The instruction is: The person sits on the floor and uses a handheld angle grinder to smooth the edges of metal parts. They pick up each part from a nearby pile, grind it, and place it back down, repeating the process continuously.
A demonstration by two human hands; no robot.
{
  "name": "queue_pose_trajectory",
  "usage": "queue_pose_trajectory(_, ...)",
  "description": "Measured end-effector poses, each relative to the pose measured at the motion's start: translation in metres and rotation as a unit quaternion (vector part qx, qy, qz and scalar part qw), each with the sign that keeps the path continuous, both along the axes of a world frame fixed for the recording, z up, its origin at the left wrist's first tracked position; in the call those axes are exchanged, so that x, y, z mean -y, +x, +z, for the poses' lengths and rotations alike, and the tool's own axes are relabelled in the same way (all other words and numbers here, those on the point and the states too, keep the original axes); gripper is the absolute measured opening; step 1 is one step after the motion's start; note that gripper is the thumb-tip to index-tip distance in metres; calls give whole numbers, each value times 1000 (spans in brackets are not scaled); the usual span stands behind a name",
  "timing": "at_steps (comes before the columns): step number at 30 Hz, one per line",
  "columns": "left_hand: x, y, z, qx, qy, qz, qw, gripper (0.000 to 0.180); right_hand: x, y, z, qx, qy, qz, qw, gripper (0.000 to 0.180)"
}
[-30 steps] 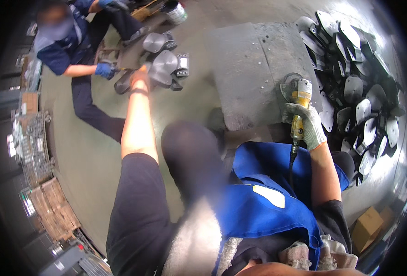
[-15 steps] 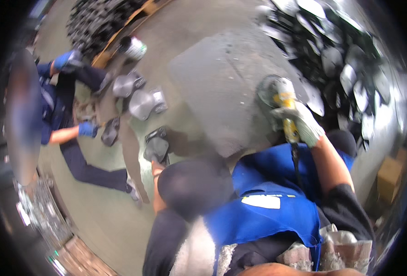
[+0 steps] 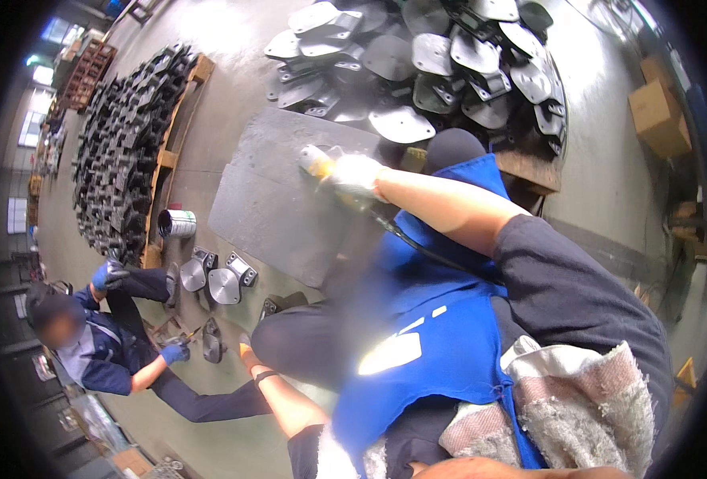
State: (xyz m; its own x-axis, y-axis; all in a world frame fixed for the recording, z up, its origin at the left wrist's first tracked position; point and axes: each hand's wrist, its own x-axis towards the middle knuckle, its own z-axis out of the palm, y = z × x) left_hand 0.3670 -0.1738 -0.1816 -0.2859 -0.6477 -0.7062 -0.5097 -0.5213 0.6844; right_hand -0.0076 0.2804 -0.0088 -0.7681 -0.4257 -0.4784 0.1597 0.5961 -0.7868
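My right hand [image 3: 356, 177], in a pale work glove, is closed around a yellow angle grinder [image 3: 316, 163] held over a dark grey sheet [image 3: 261, 168] on the floor. The grinder's black cord runs back past my blue apron. My left hand [image 3: 248, 356] is low beside my left knee, with a dark band on its wrist. Its fingers are too small and partly hidden to make out. Near that knee a metal bracket [image 3: 270, 306] is partly covered by my leg. Two round-faced metal brackets [image 3: 225, 286] lie farther left.
At the left a co-worker [image 3: 106, 339] in blue gloves sits on the floor, holding a tool by another bracket [image 3: 212, 341]. An open can [image 3: 179, 223] stands by a pallet of dark parts [image 3: 122, 160]. Shiny plates [image 3: 433, 56] are heaped at the far side. A cardboard box [image 3: 659, 120] is at right.
My view has swung to the right, so the heap, sheet and co-worker sit elsewhere in the picture. The grinder stays in my right hand. My left hand now appears apart from the bracket by my knee.
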Motion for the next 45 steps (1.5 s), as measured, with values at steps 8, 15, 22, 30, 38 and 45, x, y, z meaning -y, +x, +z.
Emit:
queue_pose_trajectory(8,-59,-130,152,-73,-99,-143,982,67,-53,16,53,-195,18,-12,981,53)
queue_pose_trajectory(15,-175,-220,215,-91,-171,-254,948,55,-223,3,37,-351,-63,-296,886,53)
queue_pose_trajectory(22,-167,-247,209,-64,-204,-336,917,52,-374,75,-109,-27,181,-377,908,49)
queue_pose_trajectory(30,-242,-325,238,-155,-192,-440,863,49,-336,28,-143,52,-114,-396,910,32)
queue_pose_trajectory(38,-261,-347,186,-186,-189,-351,898,43,-270,-119,14,16,-445,-408,797,32)
queue_pose_trajectory(45,-249,-365,188,-227,-189,-305,905,43,-194,-165,52,179,-598,-492,607,31)
